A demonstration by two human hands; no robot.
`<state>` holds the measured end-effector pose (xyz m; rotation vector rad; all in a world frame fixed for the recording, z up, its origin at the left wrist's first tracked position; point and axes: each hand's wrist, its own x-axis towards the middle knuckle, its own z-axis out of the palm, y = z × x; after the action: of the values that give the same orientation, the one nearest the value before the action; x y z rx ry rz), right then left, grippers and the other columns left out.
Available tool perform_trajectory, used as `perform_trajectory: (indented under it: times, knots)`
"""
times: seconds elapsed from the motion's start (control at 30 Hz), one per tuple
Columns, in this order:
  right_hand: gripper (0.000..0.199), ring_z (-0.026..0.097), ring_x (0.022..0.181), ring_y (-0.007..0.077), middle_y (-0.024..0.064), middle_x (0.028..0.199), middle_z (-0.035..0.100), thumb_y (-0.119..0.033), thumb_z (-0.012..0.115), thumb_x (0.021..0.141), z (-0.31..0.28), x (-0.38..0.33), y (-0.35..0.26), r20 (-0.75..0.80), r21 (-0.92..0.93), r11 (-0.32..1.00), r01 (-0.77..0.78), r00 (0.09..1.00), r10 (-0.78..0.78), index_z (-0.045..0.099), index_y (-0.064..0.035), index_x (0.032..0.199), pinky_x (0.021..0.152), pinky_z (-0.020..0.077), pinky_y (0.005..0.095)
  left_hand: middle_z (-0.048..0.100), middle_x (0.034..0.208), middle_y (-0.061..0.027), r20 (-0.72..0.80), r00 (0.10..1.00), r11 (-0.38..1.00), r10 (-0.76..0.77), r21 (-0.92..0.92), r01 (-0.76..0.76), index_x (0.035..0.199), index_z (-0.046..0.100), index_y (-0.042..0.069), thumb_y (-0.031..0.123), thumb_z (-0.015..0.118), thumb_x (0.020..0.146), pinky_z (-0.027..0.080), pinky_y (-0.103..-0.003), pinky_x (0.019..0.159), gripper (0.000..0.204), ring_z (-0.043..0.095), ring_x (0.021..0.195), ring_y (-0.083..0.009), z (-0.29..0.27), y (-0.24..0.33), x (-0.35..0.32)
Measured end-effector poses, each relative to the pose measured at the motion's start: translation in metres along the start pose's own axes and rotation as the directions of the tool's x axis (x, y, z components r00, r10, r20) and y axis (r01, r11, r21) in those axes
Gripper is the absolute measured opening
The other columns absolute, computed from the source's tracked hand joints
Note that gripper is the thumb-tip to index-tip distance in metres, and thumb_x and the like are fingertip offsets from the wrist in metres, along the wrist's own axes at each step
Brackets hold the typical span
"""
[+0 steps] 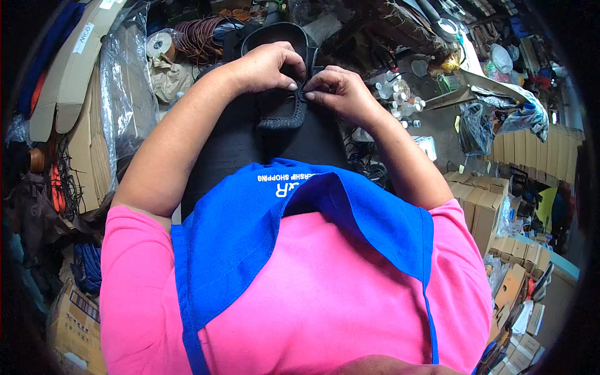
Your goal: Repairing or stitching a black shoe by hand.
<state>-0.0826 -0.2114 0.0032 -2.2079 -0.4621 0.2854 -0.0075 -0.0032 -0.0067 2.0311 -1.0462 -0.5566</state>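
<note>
My right hand [340, 89] pinches the black piece [282, 120] at its stitching; my left hand [270, 66] curls loosely beside, hold unclear; my lap [219, 144] probably steadies it.

On my feed I am seeing a bright pink shirt [350, 294] filling the lower centre, its short sleeves [134, 269] ending above the elbows at the left and right. A blue apron [228, 234] is covering the chest, its bib gaping in a curve at mid-frame and showing white print [287, 184]. Narrow blue straps [195, 350] are running toward the lower edge. Black trousers [225, 144] are showing at upper centre; the left hand [272, 67] and right hand [337, 90] are going gloveless.
</note>
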Motion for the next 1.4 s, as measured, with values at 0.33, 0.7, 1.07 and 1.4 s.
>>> perform_trajectory:
  times: [0.33, 0.7, 1.07, 1.4]
  knots:
    - [0.031, 0.056, 0.073, 0.029, 0.0106, 0.077, 0.052, -0.006, 0.065, 0.073, 0.007, -0.028, -0.012, -0.093, -0.444, 0.882, 0.158, 0.971, -0.221, 0.069, -0.0178, 0.101, 0.064, 0.0449, 0.0398, 0.047, 0.109, -0.0138, -0.482, 0.875, 0.981, 0.041, 0.187, 0.056, 0.116, 0.059, 0.009, -0.009, 0.046, 0.076, 0.04, -0.033, 0.093, 0.046, 0.05, 0.104, -0.0269, 0.007, 0.015, -0.057]
    - [0.038, 0.053, 0.079, 0.0248, 0.0079, 0.084, 0.052, -0.006, 0.062, 0.077, 0.027, -0.042, -0.02, -0.189, -0.431, 0.902, 0.041, 0.973, -0.134, 0.064, -0.0173, 0.113, 0.072, 0.0407, 0.0364, 0.059, 0.079, -0.0016, -0.474, 0.879, 0.88, 0.056, 0.439, 0.181, 0.087, 0.07, 0.015, 0.009, 0.067, 0.073, 0.035, -0.037, 0.084, 0.016, 0.056, 0.082, -0.022, 0.042, 0.034, -0.088]
    - [0.028, 0.054, 0.088, 0.0179, 0.0055, 0.089, 0.056, -0.006, 0.062, 0.082, -0.012, -0.015, 0.002, 0.129, 0.131, 0.978, -0.162, 0.981, 0.145, 0.069, -0.0164, 0.107, 0.082, 0.043, 0.0279, 0.055, 0.083, -0.0016, -0.49, 0.866, 0.946, 0.099, 0.317, 0.071, 0.097, 0.072, 0.02, 0.004, 0.065, 0.074, 0.038, -0.036, 0.079, 0.029, 0.052, 0.089, -0.0207, 0.036, 0.023, -0.065]
    - [0.022, 0.055, 0.097, 0.0184, 0.0061, 0.098, 0.057, -0.009, 0.06, 0.085, -0.02, 0.001, 0.009, 0.21, 0.086, 0.993, -0.079, 0.976, 0.06, 0.069, -0.0143, 0.104, 0.088, 0.0423, 0.0289, 0.051, 0.084, -0.0015, -0.453, 0.891, 0.929, 0.03, 0.343, 0.143, 0.097, 0.072, 0.024, 0.004, 0.065, 0.072, 0.036, -0.037, 0.082, 0.033, 0.051, 0.09, -0.0209, 0.037, 0.015, -0.065]
